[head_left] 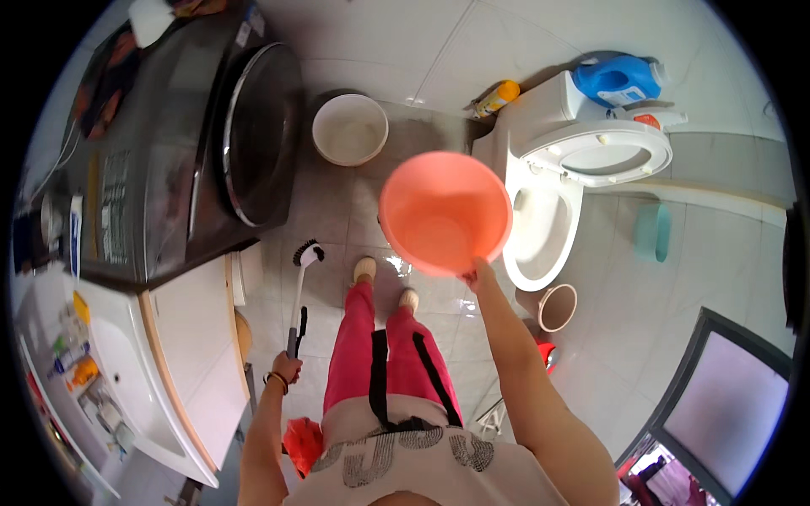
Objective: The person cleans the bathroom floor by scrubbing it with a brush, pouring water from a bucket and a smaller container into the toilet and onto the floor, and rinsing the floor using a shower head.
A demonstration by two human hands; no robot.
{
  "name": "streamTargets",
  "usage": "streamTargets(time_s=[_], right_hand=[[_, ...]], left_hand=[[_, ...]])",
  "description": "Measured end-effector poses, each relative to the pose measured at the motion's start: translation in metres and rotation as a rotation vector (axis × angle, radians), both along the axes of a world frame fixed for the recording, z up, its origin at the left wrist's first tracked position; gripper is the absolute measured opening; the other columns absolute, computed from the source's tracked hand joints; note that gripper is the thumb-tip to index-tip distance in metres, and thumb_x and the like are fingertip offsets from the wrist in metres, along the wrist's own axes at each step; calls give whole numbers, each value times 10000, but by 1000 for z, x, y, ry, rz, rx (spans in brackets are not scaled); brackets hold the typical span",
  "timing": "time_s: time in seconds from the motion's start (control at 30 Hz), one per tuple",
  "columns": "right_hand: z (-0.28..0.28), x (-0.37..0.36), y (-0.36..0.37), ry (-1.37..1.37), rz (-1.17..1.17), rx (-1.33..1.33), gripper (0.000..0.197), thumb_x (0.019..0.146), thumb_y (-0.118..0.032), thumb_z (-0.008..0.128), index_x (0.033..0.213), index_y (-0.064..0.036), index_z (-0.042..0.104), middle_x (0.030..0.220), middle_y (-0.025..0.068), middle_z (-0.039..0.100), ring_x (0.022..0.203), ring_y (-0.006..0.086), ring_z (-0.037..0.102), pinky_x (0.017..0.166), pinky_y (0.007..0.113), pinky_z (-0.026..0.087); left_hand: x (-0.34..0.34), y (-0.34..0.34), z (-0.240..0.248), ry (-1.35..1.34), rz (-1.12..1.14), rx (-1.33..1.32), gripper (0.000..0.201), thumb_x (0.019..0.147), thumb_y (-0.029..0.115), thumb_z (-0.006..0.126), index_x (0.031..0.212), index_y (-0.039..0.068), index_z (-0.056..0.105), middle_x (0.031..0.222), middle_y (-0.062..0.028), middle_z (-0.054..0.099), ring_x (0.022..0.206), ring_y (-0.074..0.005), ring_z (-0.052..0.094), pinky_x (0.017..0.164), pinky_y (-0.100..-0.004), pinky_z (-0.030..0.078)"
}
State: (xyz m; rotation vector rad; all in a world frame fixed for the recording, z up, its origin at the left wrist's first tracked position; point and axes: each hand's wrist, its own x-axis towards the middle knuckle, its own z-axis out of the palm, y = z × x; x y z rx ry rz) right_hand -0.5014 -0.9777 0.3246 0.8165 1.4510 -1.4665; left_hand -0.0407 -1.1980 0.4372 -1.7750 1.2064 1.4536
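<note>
My right hand [474,275] grips the near rim of an orange-pink plastic basin [445,212], held up in front of me beside the toilet. No contents show inside it. In my left hand [286,367], fingers wrapped round, is the grey handle end of a long scrub brush [299,291]. Its white head with dark bristles [309,252] points away from me, over the wet tiled floor. A thin black piece hangs alongside the brush's handle. The toilet [540,221], its lid and seat raised, stands just right of the basin.
A white bucket [350,129] stands by the far wall, next to a dark front-loading washing machine [194,160]. A small waste bin [557,308] sits right of the toilet bowl. A blue bottle [620,80] rests on the tank. A washbasin cabinet [190,337] borders my left.
</note>
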Motion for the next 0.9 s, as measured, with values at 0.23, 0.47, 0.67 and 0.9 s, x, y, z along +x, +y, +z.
streamTargets(time_s=[0.23,0.47,0.67,0.9], right_hand=[[-87,-66,-109,21,-224,77,343,731,-167,506,1049,-53,444,938,160,521,802,297,545,660,435,497],[-161,-89,-161,72,-378,16,346,736,-155,502,1044,-17,426,943,183,510,779,328,546,652,455,491],[-220,-91,-163,78,-464,-183,358,759,-185,503,1070,-23,431,978,167,495,829,312,528,691,437,470],[-207,-77,-188,-169,-97,-152,588,808,-418,451,1230,-61,250,1151,235,347,978,373,442,812,446,404]], left_hand=[[-18,4,-24,-4,-3,26,145,697,73,535,733,29,401,500,-57,446,323,-138,419,281,-274,337],[-26,17,-57,-39,94,10,146,700,77,533,697,42,391,472,-34,426,302,-120,396,270,-244,298],[-41,20,-71,-76,18,37,150,707,91,539,706,41,398,482,-31,430,312,-112,399,283,-240,304],[-66,14,-75,-58,-124,40,161,706,126,561,729,47,423,491,-23,441,335,-107,417,298,-239,322]])
